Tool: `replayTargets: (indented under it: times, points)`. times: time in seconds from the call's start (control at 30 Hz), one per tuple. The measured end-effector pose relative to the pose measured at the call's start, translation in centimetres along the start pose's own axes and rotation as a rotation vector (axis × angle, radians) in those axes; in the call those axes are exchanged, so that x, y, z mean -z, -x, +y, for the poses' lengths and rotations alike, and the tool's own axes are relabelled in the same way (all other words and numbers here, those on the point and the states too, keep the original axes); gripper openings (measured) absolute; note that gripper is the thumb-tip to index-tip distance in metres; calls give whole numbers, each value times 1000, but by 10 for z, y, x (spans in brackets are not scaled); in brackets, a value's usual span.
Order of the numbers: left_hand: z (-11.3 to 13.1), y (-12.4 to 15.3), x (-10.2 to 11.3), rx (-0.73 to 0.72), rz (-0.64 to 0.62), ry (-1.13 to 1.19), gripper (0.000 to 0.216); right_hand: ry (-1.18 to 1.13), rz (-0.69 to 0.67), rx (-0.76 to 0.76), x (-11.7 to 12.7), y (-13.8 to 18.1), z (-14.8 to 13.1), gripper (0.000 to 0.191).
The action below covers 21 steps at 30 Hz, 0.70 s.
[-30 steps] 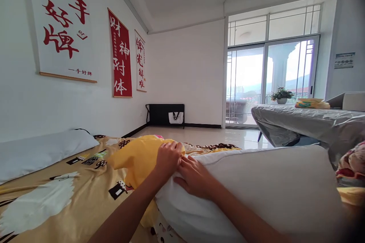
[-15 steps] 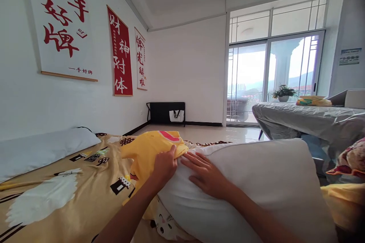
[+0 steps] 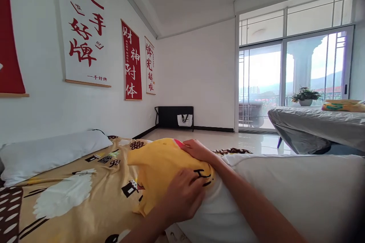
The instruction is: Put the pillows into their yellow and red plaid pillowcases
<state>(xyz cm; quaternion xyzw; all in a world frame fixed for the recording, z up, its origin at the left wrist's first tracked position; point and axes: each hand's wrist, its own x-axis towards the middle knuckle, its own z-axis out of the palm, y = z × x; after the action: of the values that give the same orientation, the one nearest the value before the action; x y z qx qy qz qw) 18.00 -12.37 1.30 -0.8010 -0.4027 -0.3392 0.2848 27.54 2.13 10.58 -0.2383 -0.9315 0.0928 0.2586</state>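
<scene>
A yellow pillowcase (image 3: 159,163) with a pink patch and black lettering covers the left end of a white pillow (image 3: 291,182). The rest of the pillow stays bare toward the right. My left hand (image 3: 184,197) has its fingers curled on the near side of the case, by the lettering. At the far upper edge, beside the pink patch, my right hand (image 3: 198,150) is closed over the case. Its fingertips are partly hidden. Beneath lies a tan bedsheet (image 3: 111,193) printed with sheep and houses.
Another white pillow (image 3: 57,153) lies at the left by the wall. Past the bed are a black folded frame (image 3: 168,117) with a white bag (image 3: 184,120) and a table under a grey cover (image 3: 308,121). Scrolls hang on the left wall.
The yellow pillowcase now reaches farther right over the pillow. My right hand has gone from lying flat on the pillow to the case's far edge; my left hand has come nearer and lower.
</scene>
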Motion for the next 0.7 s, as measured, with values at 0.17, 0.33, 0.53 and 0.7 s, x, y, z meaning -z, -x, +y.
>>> replayTargets:
  times: [0.17,0.33,0.53,0.7]
  points:
    - [-75,72,53,349,698,-89,13,14,428,-41,8,25,11,39]
    - [-135,78,78,1024,686,373,46,111,398,9,19,42,0,33]
    - [-131,50,78,1084,460,927,57,175,359,73,38,64,1,34]
    - [-109,39,81,937,343,1076,36,239,371,58,48,78,12,36]
